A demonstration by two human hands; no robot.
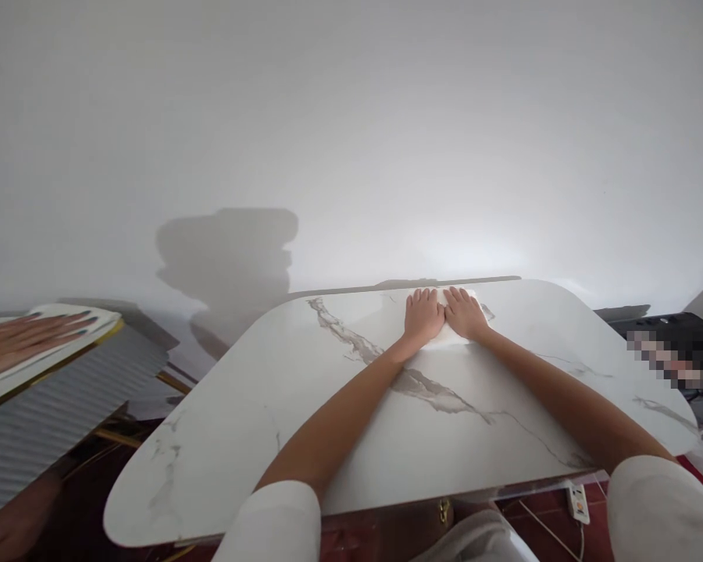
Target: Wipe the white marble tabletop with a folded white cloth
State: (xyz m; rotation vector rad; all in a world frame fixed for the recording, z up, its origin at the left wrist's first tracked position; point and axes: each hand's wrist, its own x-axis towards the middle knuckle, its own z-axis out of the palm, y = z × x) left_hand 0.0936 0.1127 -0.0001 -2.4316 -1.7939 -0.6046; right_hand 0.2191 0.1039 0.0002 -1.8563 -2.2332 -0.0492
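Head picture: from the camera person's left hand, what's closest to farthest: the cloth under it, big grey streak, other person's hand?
1. White cloth, under the left hand.
2. Big grey streak, across the tabletop.
3. Other person's hand, far left.

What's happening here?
A person's left hand and right hand rest side by side on a thin white cloth or tissue, near the far edge of a white, grey-veined, round-cornered tabletop. At picture left, another person's hand is spread flat over a gold-edged, ribbed grey piece of furniture.
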